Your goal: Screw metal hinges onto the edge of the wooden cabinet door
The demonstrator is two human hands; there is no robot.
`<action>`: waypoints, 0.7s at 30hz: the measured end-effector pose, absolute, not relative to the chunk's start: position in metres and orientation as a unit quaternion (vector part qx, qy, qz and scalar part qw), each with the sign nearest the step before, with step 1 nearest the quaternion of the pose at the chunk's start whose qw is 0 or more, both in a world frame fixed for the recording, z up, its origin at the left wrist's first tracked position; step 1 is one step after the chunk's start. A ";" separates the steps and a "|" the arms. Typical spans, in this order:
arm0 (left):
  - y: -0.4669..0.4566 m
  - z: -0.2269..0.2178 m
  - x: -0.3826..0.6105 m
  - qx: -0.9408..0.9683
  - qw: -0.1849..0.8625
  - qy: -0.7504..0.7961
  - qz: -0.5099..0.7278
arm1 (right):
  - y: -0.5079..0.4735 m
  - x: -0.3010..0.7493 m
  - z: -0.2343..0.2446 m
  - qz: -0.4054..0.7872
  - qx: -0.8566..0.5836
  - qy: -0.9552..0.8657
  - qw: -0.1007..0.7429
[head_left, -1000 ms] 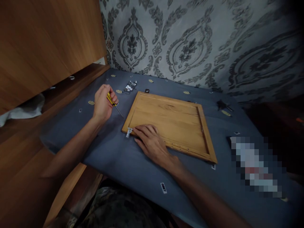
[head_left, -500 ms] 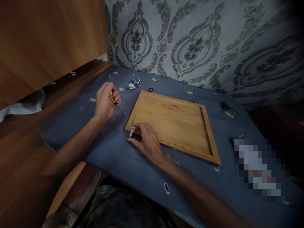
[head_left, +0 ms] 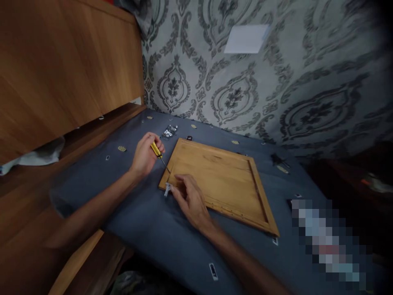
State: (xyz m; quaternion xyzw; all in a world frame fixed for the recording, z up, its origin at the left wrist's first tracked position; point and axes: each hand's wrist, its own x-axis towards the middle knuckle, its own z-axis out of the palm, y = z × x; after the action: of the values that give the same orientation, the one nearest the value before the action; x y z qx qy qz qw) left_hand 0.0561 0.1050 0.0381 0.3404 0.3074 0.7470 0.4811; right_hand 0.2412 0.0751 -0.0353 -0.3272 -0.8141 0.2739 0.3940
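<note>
My left hand (head_left: 145, 156) is closed around the yellow-and-black handle of a screwdriver (head_left: 156, 151). Its thin shaft slants down to the right, with the tip over the left part of a wooden cabinet door (head_left: 225, 174) lying flat. A grey metal hinge (head_left: 167, 188) sits at the door's near left corner and sticks out past the edge. Beside the hinge is my right hand (head_left: 190, 200), its thumb and forefinger apart. The thumb tip is at the hinge; whether it presses on it I cannot tell. Small holes run along the door's near edge.
A blue patterned cloth (head_left: 135, 213) covers the surface. Shiny metal pieces (head_left: 170, 131) lie behind the door on the left, and a black object (head_left: 278, 160) lies to the right. A wooden cabinet (head_left: 70, 61) borders the left side; a patterned wall (head_left: 196, 82) stands behind.
My left hand has brought the screwdriver right, so its tip is now over the door. My right thumb has moved from the hinge's near side to its right. The view has tilted up.
</note>
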 end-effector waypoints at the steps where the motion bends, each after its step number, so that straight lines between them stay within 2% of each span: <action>1: 0.106 0.038 0.060 0.345 0.489 0.308 0.739 | 0.079 0.240 -0.034 0.274 -0.327 -0.811 0.400; 5: 0.111 0.033 0.080 0.369 0.510 0.323 0.707 | 0.098 0.232 -0.031 0.291 -0.325 -0.806 0.400; 9: 0.127 0.017 0.085 0.406 0.484 0.382 0.675 | 0.113 0.227 -0.034 0.323 -0.345 -0.797 0.375; 14: 0.170 -0.004 0.031 0.443 0.346 0.522 0.641 | 0.128 0.229 -0.041 0.327 -0.396 -0.790 0.336; 21: 0.217 -0.026 -0.048 0.566 0.148 0.651 0.483 | 0.145 0.238 -0.033 0.215 -0.494 -0.792 0.287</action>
State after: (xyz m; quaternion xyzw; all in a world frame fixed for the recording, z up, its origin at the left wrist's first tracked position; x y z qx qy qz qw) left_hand -0.0477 0.2168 -0.0255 0.5656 0.6514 0.4835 0.1482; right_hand 0.2376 0.1448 -0.0328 -0.4944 -0.7917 0.2150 0.2873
